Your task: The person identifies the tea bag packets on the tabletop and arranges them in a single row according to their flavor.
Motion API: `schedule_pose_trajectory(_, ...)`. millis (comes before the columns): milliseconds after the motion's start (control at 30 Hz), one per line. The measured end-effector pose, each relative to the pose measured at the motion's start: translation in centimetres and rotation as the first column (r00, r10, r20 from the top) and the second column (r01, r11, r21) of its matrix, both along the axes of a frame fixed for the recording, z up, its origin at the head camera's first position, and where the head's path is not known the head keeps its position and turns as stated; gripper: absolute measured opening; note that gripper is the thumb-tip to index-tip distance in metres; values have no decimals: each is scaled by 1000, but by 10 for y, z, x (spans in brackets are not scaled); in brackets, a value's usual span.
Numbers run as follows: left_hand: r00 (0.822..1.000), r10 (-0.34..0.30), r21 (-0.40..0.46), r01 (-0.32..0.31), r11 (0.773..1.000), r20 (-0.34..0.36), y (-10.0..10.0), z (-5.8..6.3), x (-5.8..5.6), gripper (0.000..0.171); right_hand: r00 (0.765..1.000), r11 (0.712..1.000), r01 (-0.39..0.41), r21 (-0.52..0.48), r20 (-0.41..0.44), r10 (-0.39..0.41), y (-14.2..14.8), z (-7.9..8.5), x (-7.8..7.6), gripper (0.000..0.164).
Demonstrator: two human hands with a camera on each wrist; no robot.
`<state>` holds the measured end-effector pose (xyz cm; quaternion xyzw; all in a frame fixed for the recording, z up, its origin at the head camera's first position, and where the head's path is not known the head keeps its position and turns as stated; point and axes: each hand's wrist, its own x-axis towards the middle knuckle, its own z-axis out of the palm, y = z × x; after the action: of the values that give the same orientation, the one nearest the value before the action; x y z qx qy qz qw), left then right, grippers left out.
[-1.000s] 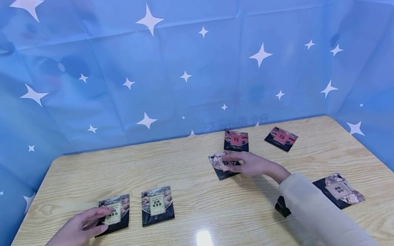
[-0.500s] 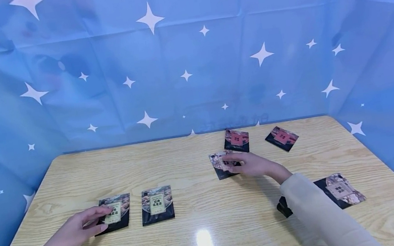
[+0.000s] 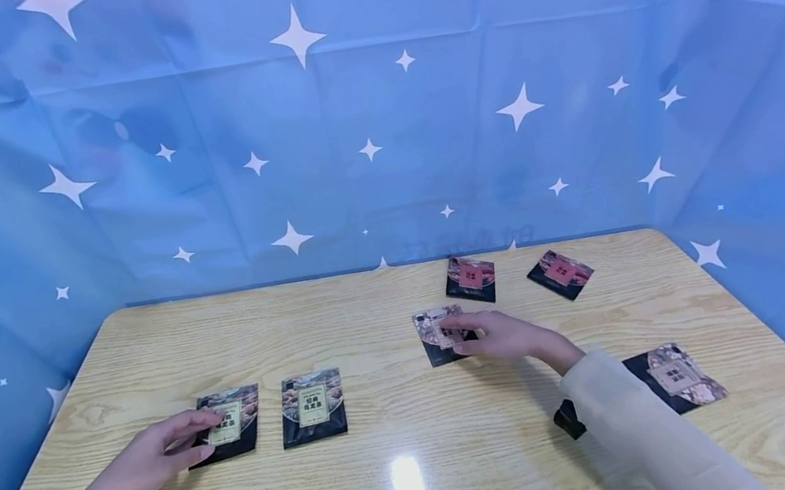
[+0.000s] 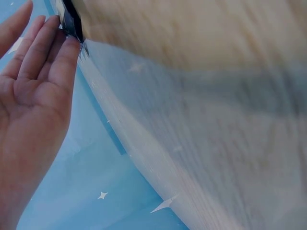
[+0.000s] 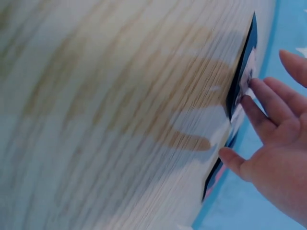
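Observation:
My left hand [image 3: 155,458] is over a tea packet [image 3: 228,446] with a pale green label, its fingertips on the packet. Beside that packet, to the right, lies a matching green-label tea packet [image 3: 316,431]. Farther out, my right hand [image 3: 499,334] rests its fingertips on a tea packet [image 3: 431,347] with a pale pink label, covering its right side. In the right wrist view the fingers [image 5: 261,112] are extended, touching the face of this packet [image 5: 242,72]. The left wrist view shows the left hand [image 4: 41,91] with fingers nearly straight at a dark packet edge [image 4: 72,21].
Two red-label tea packets [image 3: 470,279] [image 3: 561,274] lie near the back edge of the wooden table [image 3: 371,306]. Another pale pink-label packet [image 3: 677,378] lies at right, beside the right sleeve [image 3: 651,426]. A blue star-patterned curtain [image 3: 367,115] hangs behind.
My right hand has shifted the pale pink-label tea packet slightly left and toward me, away from the red-label one behind it. The left hand stays still on its packet.

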<state>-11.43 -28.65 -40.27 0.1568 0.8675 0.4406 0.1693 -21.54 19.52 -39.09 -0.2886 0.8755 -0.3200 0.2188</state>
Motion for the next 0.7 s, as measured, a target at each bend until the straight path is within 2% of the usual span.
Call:
schedule_pose_trajectory(267,1000,-1,1,1,1000,-3,0,1,0,43,999,1000,-12,-7,34,12,-6,4,11,50)
schedule_pose_trajectory(533,1000,-5,-3,5,1000,-25,0,2,0,42,998,998,-56,12,-9,56,-11,4,21,52)
schedule_pose_trajectory(700,1000,-2,0,2,1000,-8,0,1,0,44,997,997,-69,25,-15,70,-18,3,28,51)
